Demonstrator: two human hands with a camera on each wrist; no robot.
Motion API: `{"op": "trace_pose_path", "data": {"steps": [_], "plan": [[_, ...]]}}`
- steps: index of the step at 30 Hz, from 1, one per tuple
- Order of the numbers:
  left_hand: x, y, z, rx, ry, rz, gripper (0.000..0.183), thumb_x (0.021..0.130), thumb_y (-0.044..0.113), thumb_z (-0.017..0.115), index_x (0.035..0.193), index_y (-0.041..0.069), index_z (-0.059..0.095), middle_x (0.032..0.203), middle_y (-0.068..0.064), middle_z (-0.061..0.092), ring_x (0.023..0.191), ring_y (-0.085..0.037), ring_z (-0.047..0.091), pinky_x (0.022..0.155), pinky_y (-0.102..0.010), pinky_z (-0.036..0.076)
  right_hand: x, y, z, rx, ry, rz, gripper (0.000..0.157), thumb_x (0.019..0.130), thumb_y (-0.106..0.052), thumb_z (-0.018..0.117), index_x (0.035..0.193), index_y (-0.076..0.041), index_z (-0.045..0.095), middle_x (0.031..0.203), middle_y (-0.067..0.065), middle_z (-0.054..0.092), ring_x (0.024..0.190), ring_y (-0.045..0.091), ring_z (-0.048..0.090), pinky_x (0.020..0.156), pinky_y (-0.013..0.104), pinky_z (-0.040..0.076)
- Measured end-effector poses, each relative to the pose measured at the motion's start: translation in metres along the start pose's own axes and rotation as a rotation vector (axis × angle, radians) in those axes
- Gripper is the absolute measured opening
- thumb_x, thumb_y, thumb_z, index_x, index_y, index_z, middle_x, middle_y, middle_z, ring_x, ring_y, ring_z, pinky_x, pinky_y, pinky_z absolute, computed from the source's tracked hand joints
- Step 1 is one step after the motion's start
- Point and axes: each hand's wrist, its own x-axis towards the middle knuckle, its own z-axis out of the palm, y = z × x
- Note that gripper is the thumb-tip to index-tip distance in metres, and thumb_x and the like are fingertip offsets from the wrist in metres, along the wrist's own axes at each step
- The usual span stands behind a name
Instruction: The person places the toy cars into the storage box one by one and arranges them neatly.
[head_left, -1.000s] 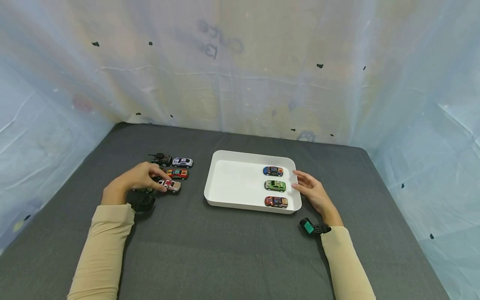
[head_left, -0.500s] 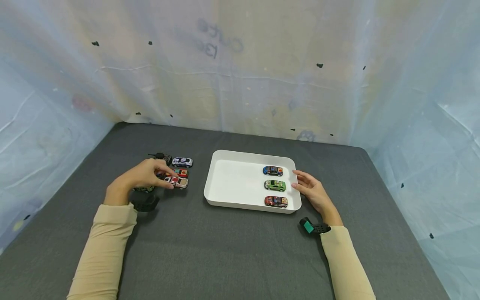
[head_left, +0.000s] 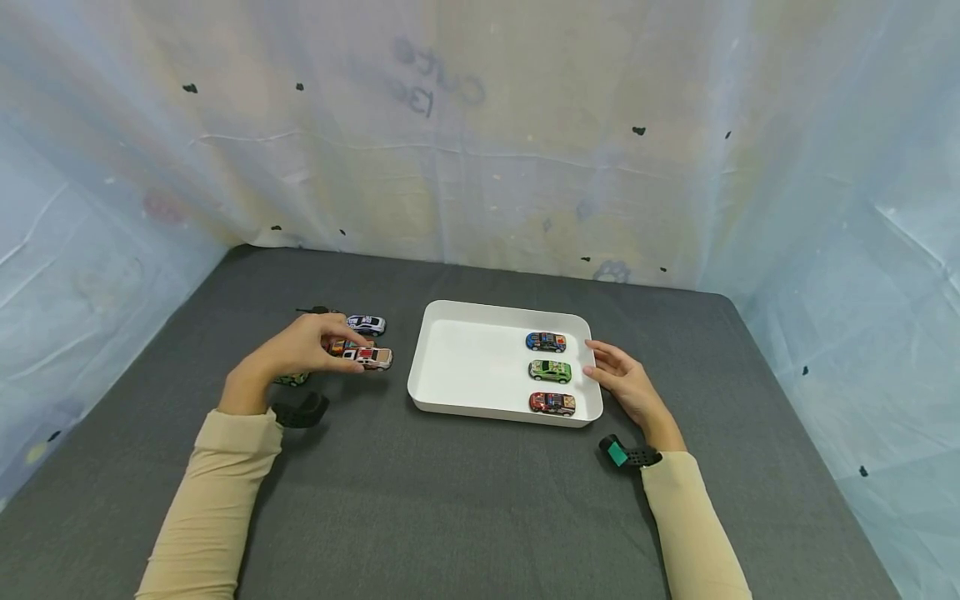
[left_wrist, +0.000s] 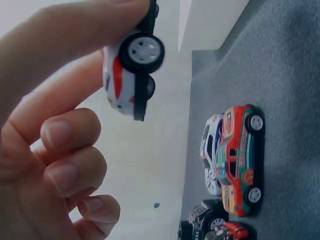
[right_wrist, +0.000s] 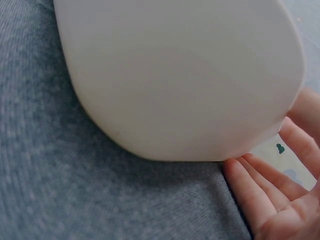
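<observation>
In the head view my left hand (head_left: 303, 346) pinches a white and red toy car (head_left: 372, 358) between thumb and fingers. The left wrist view shows its wheel and white side (left_wrist: 122, 82), raised above the cloth. Below it sit a red and green toy car (left_wrist: 237, 160), a white toy car (head_left: 367, 325) and a black toy tank (head_left: 318, 310), partly hidden. My right hand (head_left: 626, 387) touches the right side of a white tray (head_left: 465, 408), fingers extended to its rim and outer wall. Blue (head_left: 546, 342), green (head_left: 550, 371) and red (head_left: 552, 403) toy cars line the tray's right end.
A green toy car (head_left: 292, 379) shows partly under my left wrist. Dark grey cloth (head_left: 480, 508) covers the table. Pale curtains (head_left: 510, 192) hang behind it and at both sides. Each wrist wears a black strap device (head_left: 633, 455).
My left hand has lifted the white and red car off the cloth and carried it right and slightly away, towards the tray. The right hand and the tray stay where they were.
</observation>
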Motion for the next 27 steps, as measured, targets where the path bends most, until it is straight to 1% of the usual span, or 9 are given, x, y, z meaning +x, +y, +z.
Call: {"op": "trace_pose_path", "data": {"steps": [3,9,12,16,19,21,23,27], "plan": [[0.001,0.003,0.002,-0.007,0.009,0.025,0.029,0.078,0.027,0.08,0.104,0.015,0.076,0.078,-0.008,0.048,0.067,-0.007,0.039,0.06,-0.023,0.037,0.0,0.001,0.0,0.006,0.002,0.005,0.061,0.093,-0.013,0.064,0.146,0.0,0.037,0.147,0.025,0.039,0.106,-0.008,0.056,0.084,0.011,0.049],[0.004,0.008,0.006,-0.012,0.042,0.034,0.028,0.078,0.026,0.08,0.103,0.014,0.075,0.078,-0.007,0.049,0.066,-0.005,0.038,0.059,-0.021,0.036,0.001,0.002,-0.001,0.005,-0.002,0.002,0.061,0.093,-0.014,0.063,0.146,0.0,0.036,0.147,0.026,0.038,0.105,-0.009,0.055,0.084,0.011,0.048],[0.006,0.011,0.008,-0.007,0.062,0.061,0.028,0.079,0.024,0.08,0.103,0.012,0.075,0.079,-0.006,0.052,0.065,-0.005,0.04,0.059,-0.021,0.037,0.002,0.002,-0.001,0.009,-0.002,0.005,0.061,0.093,-0.014,0.064,0.146,0.0,0.037,0.148,0.026,0.038,0.106,-0.009,0.055,0.084,0.01,0.048],[0.008,0.016,0.012,-0.01,0.086,0.108,0.026,0.078,0.021,0.08,0.101,0.011,0.074,0.08,-0.008,0.055,0.067,-0.011,0.046,0.06,-0.021,0.041,0.002,0.002,0.0,0.023,0.0,0.008,0.062,0.093,-0.013,0.064,0.146,0.001,0.037,0.147,0.026,0.038,0.106,-0.008,0.056,0.084,0.011,0.049],[0.009,0.02,0.015,-0.024,0.099,0.123,0.026,0.078,0.021,0.081,0.102,0.012,0.075,0.08,-0.009,0.055,0.07,-0.018,0.05,0.062,-0.02,0.043,0.001,0.002,0.0,0.026,0.0,0.002,0.062,0.092,-0.013,0.065,0.146,0.001,0.037,0.146,0.026,0.039,0.106,-0.008,0.056,0.084,0.011,0.049],[0.01,0.023,0.017,-0.037,0.104,0.128,0.027,0.077,0.021,0.081,0.102,0.013,0.075,0.08,-0.01,0.053,0.07,-0.02,0.05,0.062,-0.021,0.042,0.001,0.001,0.0,0.026,-0.002,-0.002,0.062,0.092,-0.013,0.065,0.146,0.001,0.037,0.145,0.025,0.039,0.106,-0.008,0.056,0.084,0.011,0.049],[0.01,0.025,0.018,-0.043,0.105,0.141,0.027,0.077,0.021,0.081,0.102,0.014,0.075,0.079,-0.01,0.052,0.068,-0.02,0.047,0.061,-0.021,0.04,0.001,0.001,0.0,0.026,-0.003,-0.004,0.062,0.092,-0.014,0.065,0.146,0.001,0.037,0.144,0.024,0.04,0.106,-0.007,0.057,0.084,0.012,0.05],[0.013,0.029,0.022,-0.063,0.097,0.174,0.026,0.078,0.021,0.081,0.102,0.014,0.074,0.078,-0.01,0.05,0.065,-0.016,0.04,0.06,-0.021,0.036,0.001,0.002,-0.001,0.031,-0.005,-0.003,0.062,0.092,-0.013,0.065,0.146,0.002,0.037,0.142,0.021,0.043,0.107,-0.007,0.057,0.084,0.012,0.05]]}}
